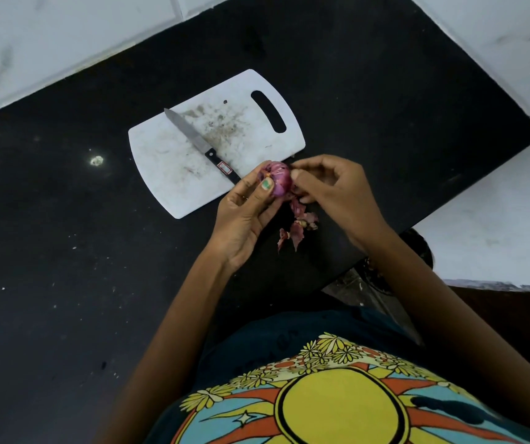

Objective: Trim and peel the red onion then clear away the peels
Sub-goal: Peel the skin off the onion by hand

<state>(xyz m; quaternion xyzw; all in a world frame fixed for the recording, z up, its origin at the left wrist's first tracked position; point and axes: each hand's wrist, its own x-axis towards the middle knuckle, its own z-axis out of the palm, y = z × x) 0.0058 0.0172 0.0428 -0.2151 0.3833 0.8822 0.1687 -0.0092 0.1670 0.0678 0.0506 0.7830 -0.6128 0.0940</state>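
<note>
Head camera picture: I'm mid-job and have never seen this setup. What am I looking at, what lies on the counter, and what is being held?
There is no machine: a camera worn on a person's head looks down at their own two bare hands. The left hand grips a red onion; the right hand pinches at its skin with curled fingers. Loose peels lie below, on the black counter. A white cutting board lies farther away, with a knife on it, untouched.
</note>
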